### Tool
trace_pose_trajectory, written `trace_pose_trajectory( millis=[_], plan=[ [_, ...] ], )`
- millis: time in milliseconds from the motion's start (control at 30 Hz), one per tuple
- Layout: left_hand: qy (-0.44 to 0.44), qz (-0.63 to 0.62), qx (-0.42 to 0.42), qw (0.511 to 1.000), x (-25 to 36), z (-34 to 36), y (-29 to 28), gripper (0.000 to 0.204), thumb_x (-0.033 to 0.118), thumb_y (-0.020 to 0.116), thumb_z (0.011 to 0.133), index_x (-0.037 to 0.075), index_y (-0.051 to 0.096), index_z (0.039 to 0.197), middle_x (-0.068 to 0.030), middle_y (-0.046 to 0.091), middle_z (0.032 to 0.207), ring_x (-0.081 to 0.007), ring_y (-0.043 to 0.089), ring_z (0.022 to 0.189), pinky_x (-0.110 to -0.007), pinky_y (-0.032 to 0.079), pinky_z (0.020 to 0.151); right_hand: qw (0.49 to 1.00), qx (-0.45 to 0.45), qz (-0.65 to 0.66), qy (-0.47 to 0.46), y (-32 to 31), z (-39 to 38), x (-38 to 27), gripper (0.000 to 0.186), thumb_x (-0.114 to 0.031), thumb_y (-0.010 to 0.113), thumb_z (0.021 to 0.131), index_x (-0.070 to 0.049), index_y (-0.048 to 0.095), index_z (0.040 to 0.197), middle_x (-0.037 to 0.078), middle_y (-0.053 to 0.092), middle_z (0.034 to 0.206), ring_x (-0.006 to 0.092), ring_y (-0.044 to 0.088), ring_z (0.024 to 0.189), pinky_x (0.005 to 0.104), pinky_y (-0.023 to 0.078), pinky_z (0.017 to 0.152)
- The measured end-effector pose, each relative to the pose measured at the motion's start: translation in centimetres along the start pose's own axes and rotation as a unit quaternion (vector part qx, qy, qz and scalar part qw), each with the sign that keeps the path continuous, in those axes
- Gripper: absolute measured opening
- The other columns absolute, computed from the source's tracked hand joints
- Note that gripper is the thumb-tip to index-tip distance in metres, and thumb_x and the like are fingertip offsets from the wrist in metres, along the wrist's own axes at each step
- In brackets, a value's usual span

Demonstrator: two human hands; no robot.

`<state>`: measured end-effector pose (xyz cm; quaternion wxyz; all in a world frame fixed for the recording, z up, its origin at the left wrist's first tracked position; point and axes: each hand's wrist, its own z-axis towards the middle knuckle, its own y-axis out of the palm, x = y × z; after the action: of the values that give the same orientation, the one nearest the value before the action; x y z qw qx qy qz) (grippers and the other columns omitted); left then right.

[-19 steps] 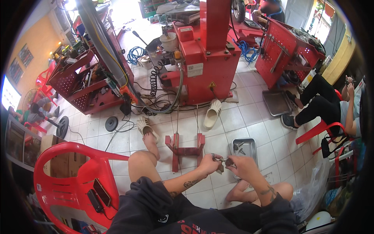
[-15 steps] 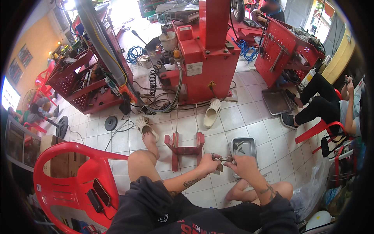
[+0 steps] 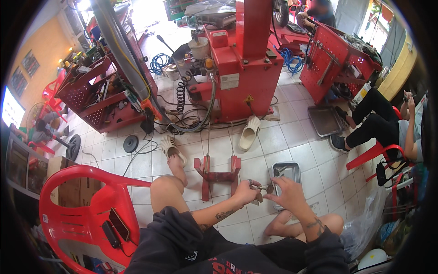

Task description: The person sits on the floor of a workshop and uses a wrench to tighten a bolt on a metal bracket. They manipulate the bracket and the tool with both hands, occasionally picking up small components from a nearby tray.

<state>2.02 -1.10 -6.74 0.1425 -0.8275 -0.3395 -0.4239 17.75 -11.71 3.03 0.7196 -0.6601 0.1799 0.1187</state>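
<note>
My left hand [image 3: 247, 193] is closed round a small metal part with a thin stem [image 3: 259, 187]. A flat brownish piece [image 3: 258, 199] hangs below its fingers; what it belongs to is unclear. A round dark disc [image 3: 270, 188] stands at the stem's right end. My right hand [image 3: 290, 195] is beside the disc, thumb and fingers apart on either side of it, with no clear grip. Behind the right hand, a metal tray [image 3: 297, 171] with small metal pieces in it rests on the tiles. Left of my hands stands a red metal stand [image 3: 219, 176].
A red chair [image 3: 68, 223] with a phone [image 3: 119, 224] on it is at my left. Ahead stands a red machine [image 3: 248, 86] with hoses and cables. Pale clogs [image 3: 248, 134] lie on the floor. A seated person [image 3: 378, 114] is at the right, near another tray [image 3: 325, 121].
My right hand's fingers have spread from their pinch at the stem's end, and the round disc now shows between them. My left hand has kept its hold in nearly the same place.
</note>
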Motion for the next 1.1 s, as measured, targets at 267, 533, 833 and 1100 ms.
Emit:
trace_pose_trajectory(
  millis=[267,533,833,1100],
  plan=[
    [0.005,0.001,0.003,1.000,-0.2,0.1,0.3,0.029,0.001,0.065,0.091,-0.004,0.062,0.119,-0.0109,0.069,0.092,-0.0180,0.070,0.084,-0.028,0.060,0.068,0.996,-0.069,-0.026,-0.043,0.6,-0.1,0.9,0.045,-0.034,0.082,0.075,-0.007,0.069,0.110,0.009,0.068,0.097,0.0290,0.066,0.086,0.0389,0.053,0.073],
    [0.002,-0.033,0.005,0.999,-0.6,0.4,0.1,0.029,0.000,0.065,0.089,-0.005,0.063,0.118,-0.0098,0.068,0.090,-0.0165,0.068,0.078,-0.028,0.059,0.067,0.996,0.046,0.020,-0.079,-0.9,0.3,-0.4,0.039,-0.042,0.079,0.077,-0.007,0.069,0.092,0.008,0.065,0.078,0.0297,0.066,0.079,0.0408,0.052,0.066],
    [0.010,-0.005,0.001,1.000,-0.3,0.1,0.1,0.032,0.003,0.067,0.087,-0.005,0.062,0.118,-0.0099,0.067,0.093,-0.0158,0.068,0.079,-0.027,0.059,0.067,1.000,0.005,-0.022,-0.006,-0.8,0.4,-0.4,0.037,-0.043,0.077,0.079,-0.009,0.066,0.086,0.006,0.065,0.077,0.0283,0.066,0.075,0.0398,0.052,0.064],
    [0.019,0.028,-0.008,0.999,-0.3,-0.1,0.1,0.032,0.002,0.067,0.087,-0.005,0.061,0.118,-0.0099,0.069,0.088,-0.0161,0.068,0.075,-0.027,0.058,0.065,0.987,-0.114,-0.083,0.083,-0.5,0.2,-0.3,0.040,-0.046,0.078,0.078,-0.010,0.068,0.092,0.005,0.067,0.078,0.0288,0.067,0.074,0.0390,0.052,0.063]
  ],
)
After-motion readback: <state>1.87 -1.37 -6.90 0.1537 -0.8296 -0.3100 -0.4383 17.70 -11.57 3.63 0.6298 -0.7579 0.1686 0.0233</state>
